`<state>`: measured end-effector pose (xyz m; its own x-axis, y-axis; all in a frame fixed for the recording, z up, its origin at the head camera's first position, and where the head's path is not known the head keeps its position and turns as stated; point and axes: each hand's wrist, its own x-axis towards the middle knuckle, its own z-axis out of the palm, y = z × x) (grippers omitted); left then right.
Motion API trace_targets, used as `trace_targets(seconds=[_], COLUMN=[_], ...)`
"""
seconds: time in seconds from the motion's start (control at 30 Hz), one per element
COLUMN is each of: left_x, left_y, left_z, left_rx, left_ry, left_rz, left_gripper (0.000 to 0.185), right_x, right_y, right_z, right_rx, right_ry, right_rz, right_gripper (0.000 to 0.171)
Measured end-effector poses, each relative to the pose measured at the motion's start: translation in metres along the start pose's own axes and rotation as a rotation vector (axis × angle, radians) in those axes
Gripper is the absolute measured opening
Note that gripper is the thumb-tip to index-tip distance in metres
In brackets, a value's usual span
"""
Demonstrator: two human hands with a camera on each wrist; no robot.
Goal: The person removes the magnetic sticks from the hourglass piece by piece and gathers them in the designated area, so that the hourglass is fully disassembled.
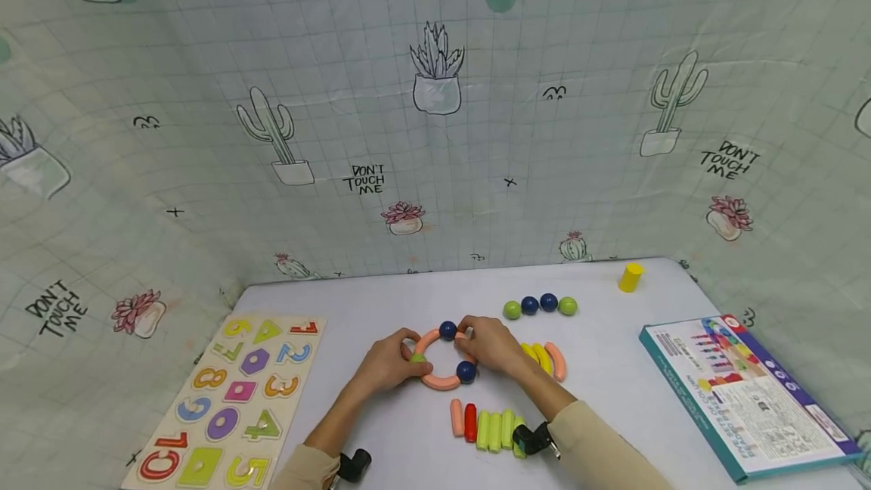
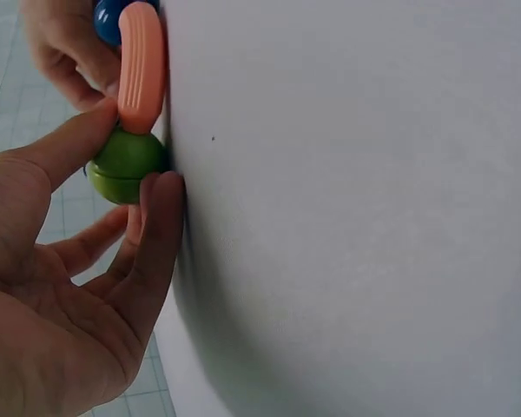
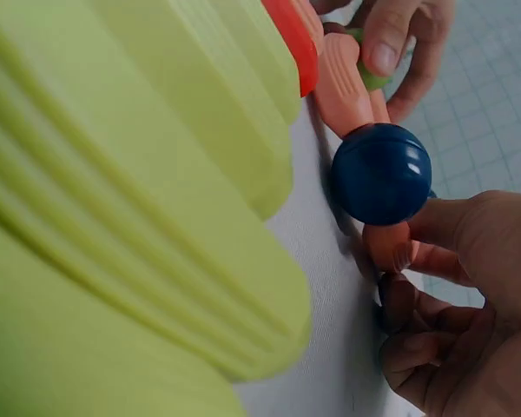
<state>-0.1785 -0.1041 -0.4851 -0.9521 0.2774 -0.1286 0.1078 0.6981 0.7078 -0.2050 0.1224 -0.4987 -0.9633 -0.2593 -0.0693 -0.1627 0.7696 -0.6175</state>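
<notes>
1. At the middle of the white table (image 1: 612,369), a ring (image 1: 441,360) of salmon curved pieces and balls lies flat, well in from every table edge.
2. The left hand (image 1: 388,363) pinches the green ball (image 2: 126,165) on the ring's left side between thumb and index finger; in the left wrist view the ball sits against the end of a salmon curved piece (image 2: 141,65).
3. The right hand (image 1: 491,344) curls its fingers round the ring's upper right part; in the right wrist view they close on a salmon stub just beside a dark blue ball (image 3: 382,172).
4. Another dark blue ball (image 1: 447,330) sits at the top of the ring, between the two hands.
5. Just nearer the person, a row of straight pieces (image 1: 485,426), salmon, red and lime green, lies close under the right forearm, leaving little room on that side.
6. Right of the right hand, yellow and salmon curved pieces (image 1: 547,358) lie near it; beyond them is a line of four balls (image 1: 540,305).
7. A yellow cylinder (image 1: 630,277) stands near the far table edge.
8. A box (image 1: 748,392) lies along the right edge, and a number puzzle board (image 1: 231,399) overlaps the left edge; open table shows between each and the ring.
</notes>
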Motion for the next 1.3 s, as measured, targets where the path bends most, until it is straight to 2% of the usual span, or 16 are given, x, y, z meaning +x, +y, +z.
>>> trace_targets(seconds=[0.23, 0.37, 0.6, 0.77, 0.97, 1.1, 1.3], left_x=[-0.007, -0.004, 0.015, 0.033, 0.045, 0.048, 0.047], left_y=[-0.008, -0.008, 0.010, 0.017, 0.019, 0.019, 0.019], left_z=[-0.001, -0.007, -0.008, 0.000, 0.008, 0.012, 0.015], left_rx=[-0.069, -0.043, 0.113, 0.156, 0.198, 0.211, 0.195], left_ry=[-0.069, -0.100, -0.015, -0.008, -0.006, -0.001, 0.018], left_rz=[-0.029, -0.031, 0.035, 0.097, 0.156, 0.157, 0.112], left_gripper=[0.056, 0.058, 0.047, 0.037, 0.037, 0.034, 0.032], right_x=[-0.003, 0.000, 0.003, 0.007, 0.010, 0.010, 0.011], right_y=[0.002, -0.001, -0.003, -0.001, 0.001, 0.002, 0.004], right_z=[0.009, 0.007, -0.002, -0.005, -0.005, -0.004, -0.002], right_rx=[0.011, -0.012, -0.032, -0.057, -0.055, -0.058, -0.055], right_ry=[0.008, 0.005, 0.004, 0.011, 0.012, 0.019, 0.024], right_rz=[-0.045, -0.066, -0.039, -0.050, -0.050, -0.059, -0.062], right_gripper=[0.017, 0.018, 0.018, 0.018, 0.018, 0.017, 0.014])
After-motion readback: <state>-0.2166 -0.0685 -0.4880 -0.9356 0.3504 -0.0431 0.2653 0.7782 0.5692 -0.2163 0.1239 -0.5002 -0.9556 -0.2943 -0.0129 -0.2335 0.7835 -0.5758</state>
